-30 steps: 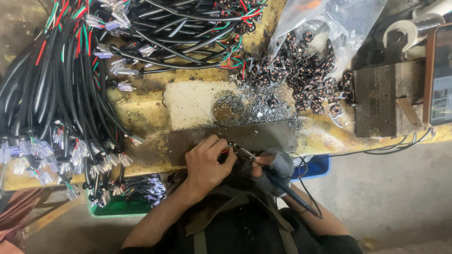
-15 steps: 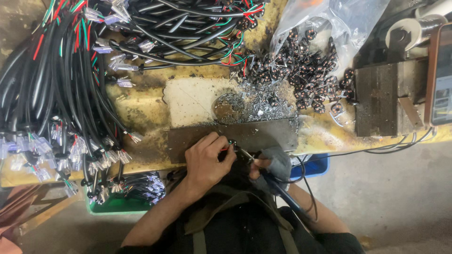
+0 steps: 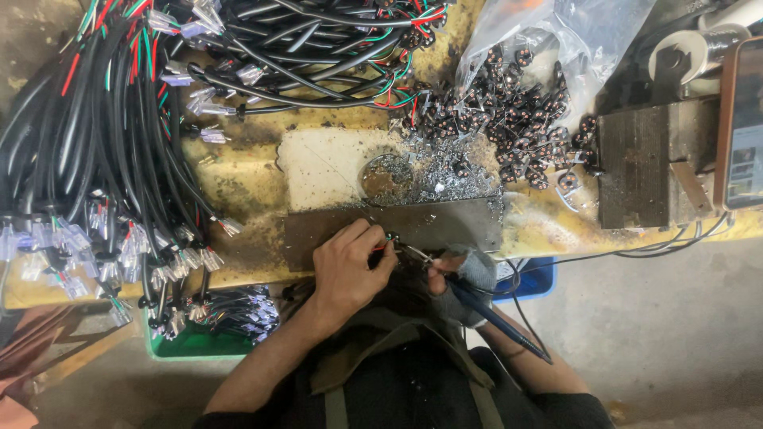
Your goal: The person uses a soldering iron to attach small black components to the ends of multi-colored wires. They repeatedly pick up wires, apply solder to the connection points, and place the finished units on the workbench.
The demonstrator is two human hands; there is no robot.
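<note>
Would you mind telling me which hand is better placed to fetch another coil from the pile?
Probably the right hand: the coil pile lies on its side, though it holds the soldering iron. The left hand pinches the wires.

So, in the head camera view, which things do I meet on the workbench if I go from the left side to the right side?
Black cable bundles → left hand pinching thin wires → right hand with a dark soldering iron → pile of small dark coil parts by a clear bag → dark metal block → flat device at the edge.
</note>
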